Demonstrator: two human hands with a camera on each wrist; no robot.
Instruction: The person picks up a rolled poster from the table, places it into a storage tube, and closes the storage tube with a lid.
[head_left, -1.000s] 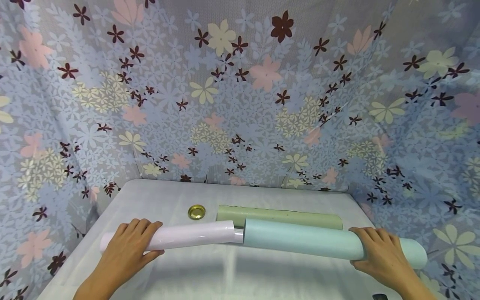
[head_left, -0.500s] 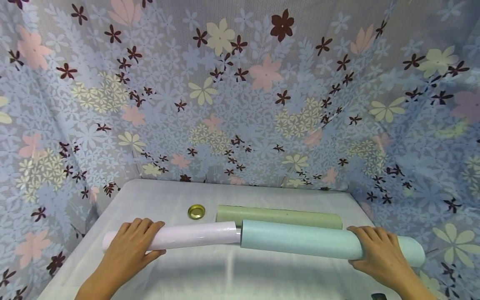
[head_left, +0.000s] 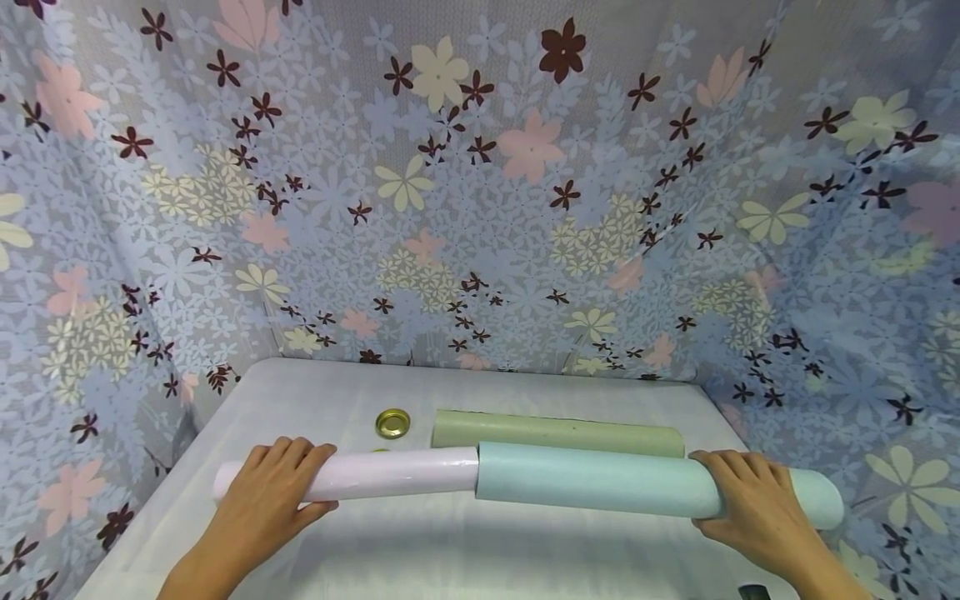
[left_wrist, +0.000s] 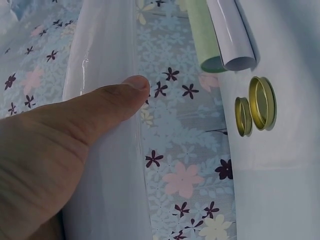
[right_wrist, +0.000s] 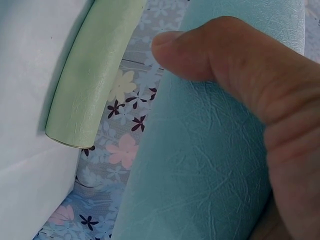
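Note:
My left hand (head_left: 266,504) grips a glossy pale pink tube (head_left: 397,472) from above, its thumb (left_wrist: 112,102) lying along the side in the left wrist view. With my right hand (head_left: 753,508) I hold a wider pale blue-green tube (head_left: 592,479), wrinkled in texture in the right wrist view. Both tubes are raised above the table, nearly in line. Their inner ends meet near the middle of the head view; whether one enters the other I cannot tell. Behind them a light green tube (head_left: 558,431) lies on the table.
A white roll (left_wrist: 232,37) lies beside the green tube. Two gold round lids (left_wrist: 263,103) are on the white table (head_left: 330,396); the tube partly hides one in the head view. Floral cloth (head_left: 480,208) surrounds the table. A dark object (head_left: 753,592) shows at the lower right.
My left hand has moved the pink tube slightly right, and my right hand the blue-green tube slightly left. The gap between their ends has closed. A second lid's edge now shows.

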